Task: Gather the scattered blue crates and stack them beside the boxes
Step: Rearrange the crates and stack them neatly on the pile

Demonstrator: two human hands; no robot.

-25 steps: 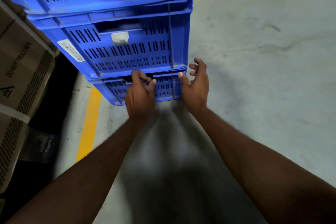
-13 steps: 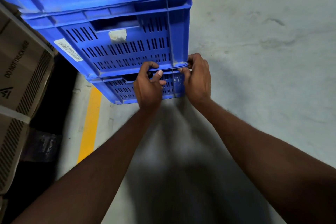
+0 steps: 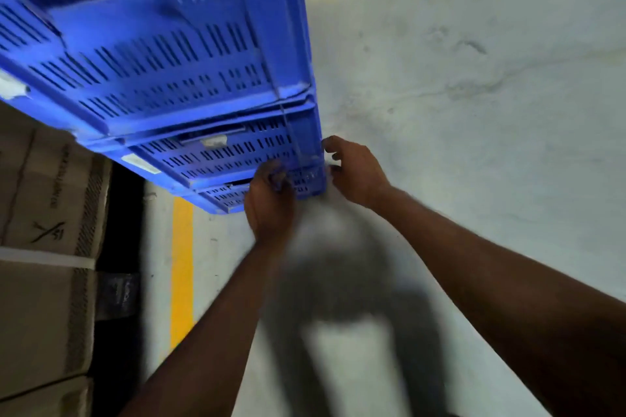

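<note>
Grey concrete floor [image 3: 474, 112], crossed by a painted yellow line [image 3: 182, 264]. At the left edge, strapped cardboard boxes [image 3: 44, 213], piled up. Just beside them, blue crates [image 3: 186, 78] in a tall stack, slotted walls facing the camera, top running out of view. Low on the stack's front: left hand [image 3: 269, 210], blurred, fingers curled onto the slotted wall near the bottom crate. At the stack's right corner: right hand [image 3: 355, 173], thumb low and fingers above, gripping the corner edge. Both forearms reaching in from the lower frame, over a dark shadow on the floor.
</note>
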